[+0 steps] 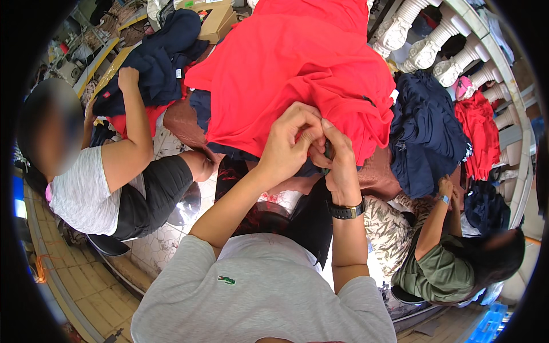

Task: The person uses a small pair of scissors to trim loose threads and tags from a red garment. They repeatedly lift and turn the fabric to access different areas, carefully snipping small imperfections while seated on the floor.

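Note:
A red garment point(286, 68) lies spread over a pile in front of me. Over its near edge my left hand point(293, 140) is closed in a pinch, its fingertips against those of my right hand point(339, 154). What the left fingertips hold is too small to make out. My right hand is curled closed, and a small dark greenish thing shows in its palm, mostly hidden by the fingers. Rumpled folds of the red garment gather just beyond both hands. Dark navy cloth point(201, 107) shows beneath the red one.
At left a seated person point(103, 177) handles a navy garment point(157, 63). Another person point(443, 268) sits at right beside stacked navy garments point(426, 126). Red garments point(479, 134) lie near a white balustrade point(423, 48). A cardboard box point(216, 20) stands at the back.

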